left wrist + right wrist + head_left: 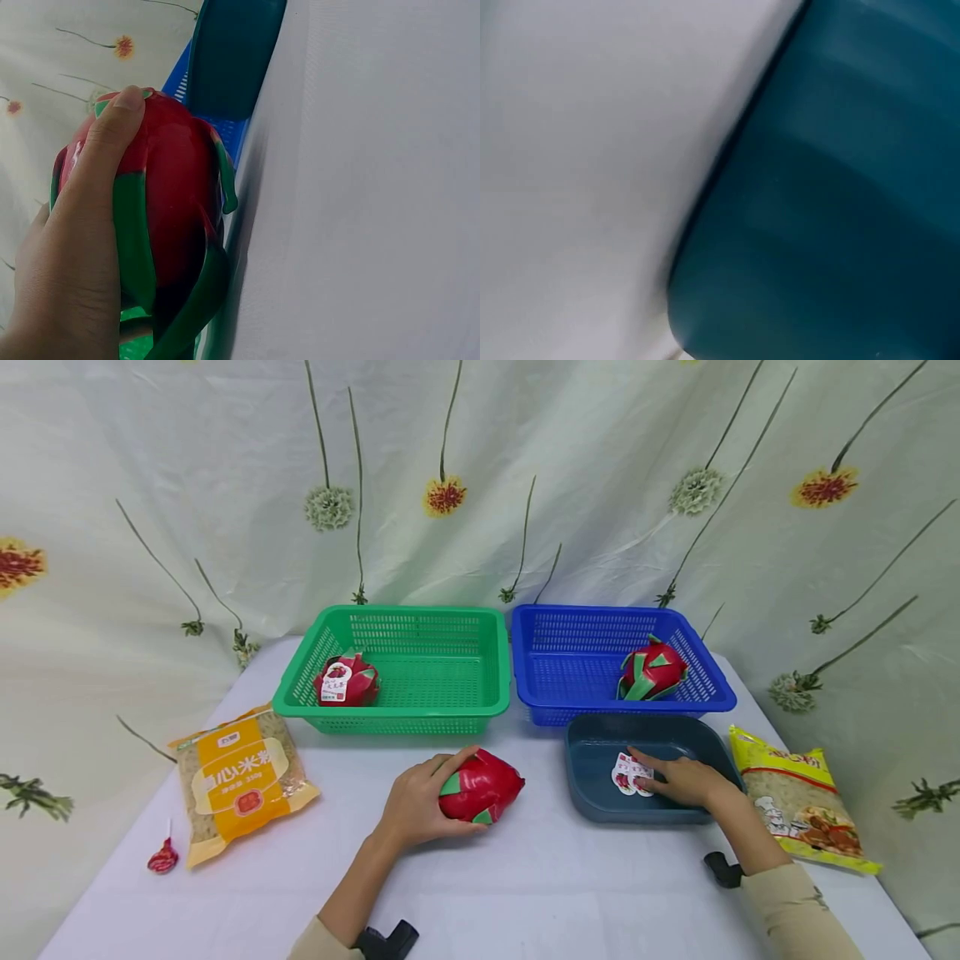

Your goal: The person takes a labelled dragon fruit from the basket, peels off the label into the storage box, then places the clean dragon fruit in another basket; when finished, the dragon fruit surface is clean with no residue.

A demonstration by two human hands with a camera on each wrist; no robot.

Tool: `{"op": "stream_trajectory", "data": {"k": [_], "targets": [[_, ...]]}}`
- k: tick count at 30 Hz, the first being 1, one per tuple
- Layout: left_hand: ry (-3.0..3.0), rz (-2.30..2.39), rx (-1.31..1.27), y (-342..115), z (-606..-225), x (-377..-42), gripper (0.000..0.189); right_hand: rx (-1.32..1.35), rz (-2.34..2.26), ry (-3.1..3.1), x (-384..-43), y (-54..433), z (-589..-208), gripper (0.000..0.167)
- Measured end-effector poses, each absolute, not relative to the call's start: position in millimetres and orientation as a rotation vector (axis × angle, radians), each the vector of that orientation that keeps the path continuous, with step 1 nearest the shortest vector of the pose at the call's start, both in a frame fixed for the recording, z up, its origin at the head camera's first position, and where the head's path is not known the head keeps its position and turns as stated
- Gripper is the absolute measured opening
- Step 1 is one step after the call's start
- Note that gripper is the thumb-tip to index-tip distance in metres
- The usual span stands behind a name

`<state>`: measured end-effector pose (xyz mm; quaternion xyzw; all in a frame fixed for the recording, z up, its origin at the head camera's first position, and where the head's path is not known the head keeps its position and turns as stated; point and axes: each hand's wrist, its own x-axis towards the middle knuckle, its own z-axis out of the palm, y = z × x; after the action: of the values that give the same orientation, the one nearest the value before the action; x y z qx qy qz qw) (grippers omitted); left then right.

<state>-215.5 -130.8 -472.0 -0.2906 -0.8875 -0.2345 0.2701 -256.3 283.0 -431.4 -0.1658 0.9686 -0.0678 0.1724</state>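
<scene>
Left hand (420, 800): fingers grip the dragon fruit (483, 787) beside the tray (633, 815). Right hand (686, 781): fingers at labels (625, 773) inside; pinch cannot be confirmed. Probable step: label pickup; next move requires a secure pinch.

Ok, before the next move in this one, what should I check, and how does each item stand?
1. Left hand grips its dragon fruit: ok, thumb and fingers lie around it.
2. Right hand is at the printed labels in the dark blue tray: ok, its fingertips are over them.
3. A label is pinched free: cannot tell, none is visibly lifted.
4. Fruit in the green basket bears a label: ok, a white one faces the camera.
5. Right wrist view shows the fingers at work: not ok, just tray and white tablecloth are clear there.
</scene>
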Motion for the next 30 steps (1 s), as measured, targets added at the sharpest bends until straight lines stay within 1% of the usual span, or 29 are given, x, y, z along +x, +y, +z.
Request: {"op": "stream_trajectory", "data": {"k": [4,11,16,20,24,27,30], "targets": [[-2.382,-0.640,-0.787,-131,-473,-217,0.093,-0.467,-0.216,2.750,-258,283,-433,0.071],[-2.388,-0.639,-0.772,-131,-473,-216,0.093,-0.475,-0.326,2.814,-258,286,-436,0.078],[-2.382,-0.641,-0.775,-131,-472,-215,0.093,-0.540,-0.581,2.886,-249,293,-416,0.066],[-2.380,-0.635,-0.766,-131,-472,-215,0.094,-0.530,-0.768,3.069,-242,298,-382,0.054],[-2.389,-0.635,-0.758,-132,-472,-215,0.095,-0.483,-0.874,3.399,-247,305,-352,0.046],[-2.392,-0.638,-0.762,-132,-473,-215,0.096,-0.391,-0.978,3.515,-259,313,-343,0.052],[-2.399,-0.641,-0.760,-132,-472,-215,0.096,-0.286,-1.033,3.469,-275,324,-346,0.067]]}}
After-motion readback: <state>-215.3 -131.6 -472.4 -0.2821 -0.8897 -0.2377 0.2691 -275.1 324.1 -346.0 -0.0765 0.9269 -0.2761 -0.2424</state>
